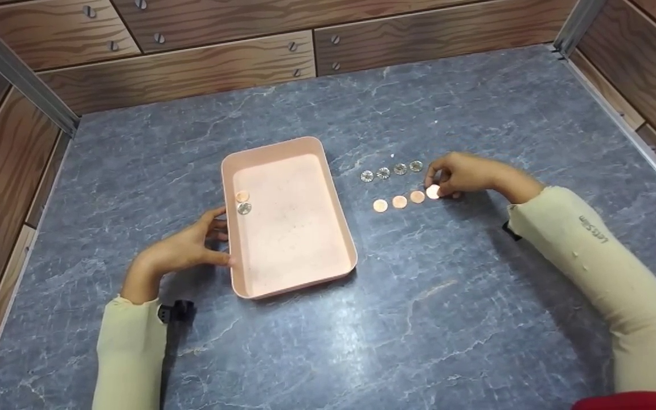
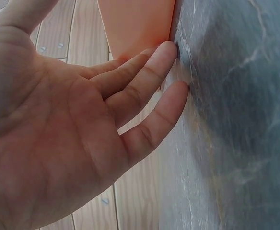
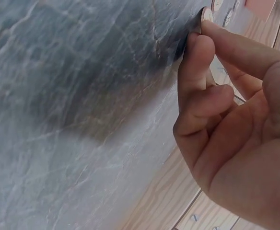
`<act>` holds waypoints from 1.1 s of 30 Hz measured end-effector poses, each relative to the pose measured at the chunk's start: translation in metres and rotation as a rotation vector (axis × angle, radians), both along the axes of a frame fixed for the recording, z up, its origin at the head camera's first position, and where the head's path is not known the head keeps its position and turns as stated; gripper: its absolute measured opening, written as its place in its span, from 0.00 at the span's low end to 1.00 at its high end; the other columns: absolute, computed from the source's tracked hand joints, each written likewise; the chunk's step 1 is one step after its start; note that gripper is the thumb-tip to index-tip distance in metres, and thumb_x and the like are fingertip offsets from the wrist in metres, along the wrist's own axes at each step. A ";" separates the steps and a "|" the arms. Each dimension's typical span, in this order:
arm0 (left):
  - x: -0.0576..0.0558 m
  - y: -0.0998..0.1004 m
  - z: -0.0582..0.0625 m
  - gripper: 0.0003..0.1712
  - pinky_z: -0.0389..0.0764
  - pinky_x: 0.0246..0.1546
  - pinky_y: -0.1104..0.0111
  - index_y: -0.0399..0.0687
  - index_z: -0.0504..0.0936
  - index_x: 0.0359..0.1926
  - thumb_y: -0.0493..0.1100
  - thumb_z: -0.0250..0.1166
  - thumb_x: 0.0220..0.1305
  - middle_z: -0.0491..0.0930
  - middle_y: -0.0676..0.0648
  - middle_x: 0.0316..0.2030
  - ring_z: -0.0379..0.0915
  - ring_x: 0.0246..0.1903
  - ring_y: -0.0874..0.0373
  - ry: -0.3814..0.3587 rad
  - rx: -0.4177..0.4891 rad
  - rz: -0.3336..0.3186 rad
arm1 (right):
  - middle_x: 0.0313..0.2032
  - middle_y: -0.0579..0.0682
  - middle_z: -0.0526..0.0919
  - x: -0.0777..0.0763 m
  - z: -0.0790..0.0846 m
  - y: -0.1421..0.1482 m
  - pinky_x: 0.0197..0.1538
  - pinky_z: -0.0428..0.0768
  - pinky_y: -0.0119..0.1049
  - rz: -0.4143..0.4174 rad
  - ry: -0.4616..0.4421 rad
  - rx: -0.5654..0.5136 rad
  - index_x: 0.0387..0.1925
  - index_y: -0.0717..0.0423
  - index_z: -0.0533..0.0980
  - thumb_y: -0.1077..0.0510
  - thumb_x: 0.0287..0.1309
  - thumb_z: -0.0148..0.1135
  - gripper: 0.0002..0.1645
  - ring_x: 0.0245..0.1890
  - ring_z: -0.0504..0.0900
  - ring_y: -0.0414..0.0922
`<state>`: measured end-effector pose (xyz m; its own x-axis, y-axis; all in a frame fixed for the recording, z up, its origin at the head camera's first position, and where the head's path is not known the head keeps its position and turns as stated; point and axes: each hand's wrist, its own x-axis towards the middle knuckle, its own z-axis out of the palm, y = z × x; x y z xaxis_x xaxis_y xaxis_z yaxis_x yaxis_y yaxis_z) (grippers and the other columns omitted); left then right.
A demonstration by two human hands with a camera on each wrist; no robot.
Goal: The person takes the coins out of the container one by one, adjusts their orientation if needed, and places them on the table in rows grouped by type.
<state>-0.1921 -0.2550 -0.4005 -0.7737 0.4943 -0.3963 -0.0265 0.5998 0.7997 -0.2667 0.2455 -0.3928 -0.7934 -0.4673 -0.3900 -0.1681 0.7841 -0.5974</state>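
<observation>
My right hand [image 1: 464, 172] pinches a copper-coloured coin [image 1: 433, 191] between thumb and fingers, close to the table at the right end of a row of copper coins [image 1: 399, 202]. In the right wrist view the edge of this coin [image 3: 207, 15] shows at the fingertips. Behind that row lies a second one of several silver-coloured coins [image 1: 383, 173]. A shallow pink tray [image 1: 348, 250] stands left of the rows. Beside its left wall, my left hand [image 1: 188, 245] has fingers extended, with the thumb at the wall. Inside the tray lie one copper coin [image 1: 242, 196] and one silver coin [image 1: 244, 208].
The work surface is a blue-grey marbled table [image 1: 419, 330]. Wood-patterned panels [image 1: 220, 62] with screw heads wall it in at the back and both sides. A black wrist-camera mount [image 1: 177, 311] sits on the left sleeve.
</observation>
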 end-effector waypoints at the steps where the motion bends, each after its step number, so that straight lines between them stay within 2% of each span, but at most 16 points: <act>1: 0.000 0.000 0.000 0.63 0.68 0.64 0.49 0.39 0.35 0.75 0.44 0.73 0.55 0.58 0.30 0.69 0.57 0.68 0.37 -0.005 0.005 0.002 | 0.24 0.51 0.80 0.000 0.000 -0.001 0.25 0.76 0.29 0.002 0.005 0.006 0.42 0.64 0.78 0.70 0.52 0.63 0.13 0.19 0.74 0.37; 7: 0.000 0.000 0.000 0.63 0.72 0.61 0.54 0.39 0.35 0.75 0.45 0.73 0.54 0.58 0.30 0.69 0.58 0.68 0.38 0.001 0.006 -0.001 | 0.23 0.49 0.79 0.000 0.000 -0.001 0.24 0.76 0.29 0.000 0.006 0.016 0.41 0.63 0.77 0.70 0.52 0.63 0.13 0.20 0.75 0.37; 20: 0.000 0.000 0.000 0.63 0.71 0.63 0.51 0.38 0.36 0.75 0.45 0.73 0.54 0.59 0.30 0.68 0.59 0.68 0.37 0.007 0.001 0.006 | 0.22 0.48 0.76 -0.001 -0.007 0.003 0.25 0.74 0.30 -0.001 0.013 0.005 0.39 0.63 0.77 0.69 0.51 0.64 0.12 0.21 0.72 0.39; 29: 0.000 -0.001 -0.001 0.63 0.71 0.62 0.51 0.38 0.37 0.75 0.45 0.73 0.54 0.60 0.29 0.67 0.59 0.67 0.37 0.019 0.000 -0.001 | 0.25 0.48 0.77 0.000 -0.005 0.008 0.27 0.75 0.30 -0.014 -0.033 -0.033 0.45 0.65 0.76 0.64 0.58 0.63 0.14 0.23 0.74 0.39; 33: 0.000 -0.001 -0.001 0.62 0.70 0.63 0.50 0.38 0.37 0.75 0.45 0.73 0.54 0.61 0.29 0.67 0.60 0.67 0.37 0.032 -0.003 -0.011 | 0.29 0.52 0.81 0.001 0.004 0.012 0.28 0.76 0.33 -0.007 0.005 -0.034 0.50 0.63 0.75 0.61 0.62 0.60 0.16 0.25 0.76 0.40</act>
